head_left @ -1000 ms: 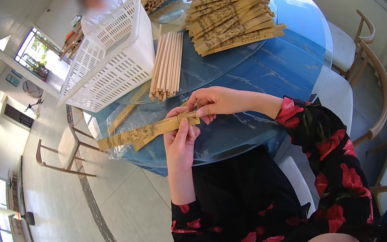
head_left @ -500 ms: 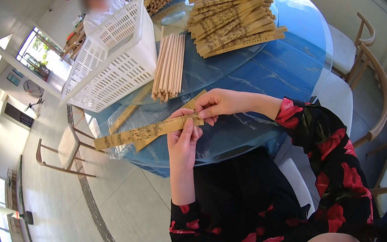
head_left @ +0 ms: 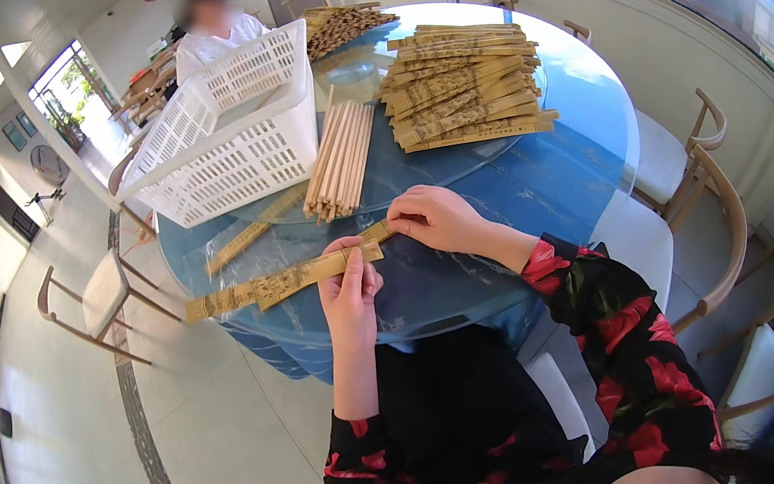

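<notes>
At the far left, a wooden chair [head_left: 101, 292] with a pale seat stands on the floor beside the round, blue-covered bench [head_left: 574, 146]. Next comes a white slatted basket [head_left: 240, 174] on the bench, with a person in a white top [head_left: 220, 48] beyond it. Just in front of the basket lies a single tan strip [head_left: 241, 245], slanting. Nearer the bench's front edge, overlapping printed strips [head_left: 302, 278] reach leftward from the left hand [head_left: 348, 289], whose grip is clamped on them, thumb on top. Above that hand, a bundle of pale round sticks [head_left: 344, 163] lies beside the basket, and a pile of brown, patterned pieces [head_left: 344, 31] sits farther back. Then comes the right hand [head_left: 436, 221], its grip pinched on the right-hand end of the printed strips. Behind it rises a broad stack of similar tan strips [head_left: 464, 88]. Farthest right stand more wooden chairs [head_left: 728, 254].
</notes>
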{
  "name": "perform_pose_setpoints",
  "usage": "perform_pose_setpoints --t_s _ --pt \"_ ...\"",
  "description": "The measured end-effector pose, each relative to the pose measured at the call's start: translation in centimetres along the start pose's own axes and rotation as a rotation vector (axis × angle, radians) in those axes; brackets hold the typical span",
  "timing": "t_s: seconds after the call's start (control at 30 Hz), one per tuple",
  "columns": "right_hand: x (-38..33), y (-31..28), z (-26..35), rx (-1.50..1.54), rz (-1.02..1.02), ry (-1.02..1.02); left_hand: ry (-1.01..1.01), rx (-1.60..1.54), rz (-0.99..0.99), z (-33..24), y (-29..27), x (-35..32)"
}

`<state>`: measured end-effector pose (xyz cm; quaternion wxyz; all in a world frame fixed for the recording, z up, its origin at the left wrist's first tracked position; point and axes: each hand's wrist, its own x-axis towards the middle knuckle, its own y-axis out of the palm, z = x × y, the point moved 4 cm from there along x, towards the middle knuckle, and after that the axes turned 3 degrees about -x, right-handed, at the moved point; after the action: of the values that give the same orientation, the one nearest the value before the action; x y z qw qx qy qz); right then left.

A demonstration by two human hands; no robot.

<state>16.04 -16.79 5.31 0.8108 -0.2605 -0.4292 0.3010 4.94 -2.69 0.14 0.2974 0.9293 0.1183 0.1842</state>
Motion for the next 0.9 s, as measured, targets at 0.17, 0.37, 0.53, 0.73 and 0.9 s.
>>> perform_pose_setpoints --t_s 0.17,0.37,0.53,0.73,0.9 --pt "1.1 -0.2 1.5 -0.381 -0.203 -0.323 0.001 -0.128 -0.04 0.5 0.2 0.3" --pt "4.7 2.7 1.3 -0.797 -0.128 -0.48 -0.019 -0.171 -0.03 0.2 0.2 0.3" --pt "4.7 3.1 1.5 -0.809 -0.1 -0.555 -0.006 -0.161 -0.058 -0.4 -0.1 -0.1" --pt "3.2 -1.9 2.9 -0.736 -0.286 -0.562 -0.038 -0.199 -0.018 0.4 1.4 0.1" --pt "2.9 -6.7 2.5 -0.551 -0.856 -0.494 -0.011 -0.128 -0.037 -0.6 0.3 -0.2"
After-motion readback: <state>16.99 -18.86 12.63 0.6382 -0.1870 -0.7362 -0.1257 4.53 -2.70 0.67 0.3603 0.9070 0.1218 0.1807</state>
